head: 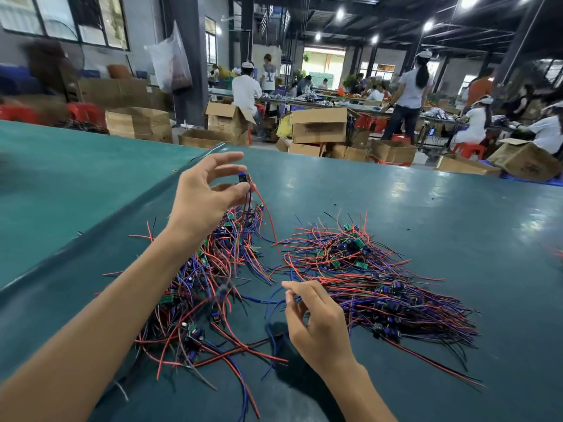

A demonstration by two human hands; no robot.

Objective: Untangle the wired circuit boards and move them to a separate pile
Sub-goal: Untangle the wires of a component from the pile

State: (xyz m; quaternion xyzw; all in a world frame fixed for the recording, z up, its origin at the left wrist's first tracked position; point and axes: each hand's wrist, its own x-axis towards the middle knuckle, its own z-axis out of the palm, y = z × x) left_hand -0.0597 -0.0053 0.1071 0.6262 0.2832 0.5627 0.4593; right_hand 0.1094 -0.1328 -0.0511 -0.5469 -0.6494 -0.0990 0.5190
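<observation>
Two heaps of small green circuit boards with red, blue and black wires lie on the dark teal table (426, 208). The tangled pile (207, 284) is on the left, under my left forearm. A flatter, combed-out pile (374, 275) lies to the right. My left hand (207, 193) is raised above the tangled pile and pinches a small dark board (242, 179) between thumb and fingers; its red and blue wires hang down into the heap. My right hand (313, 318) hovers low between the piles and pinches a blue wire (274, 303) at its fingertips.
A lighter green cover (76, 178) overlaps the table on the left, with a raised fold running diagonally. Beyond the far table edge stand cardboard boxes (320, 124), red stools and several people working at other tables.
</observation>
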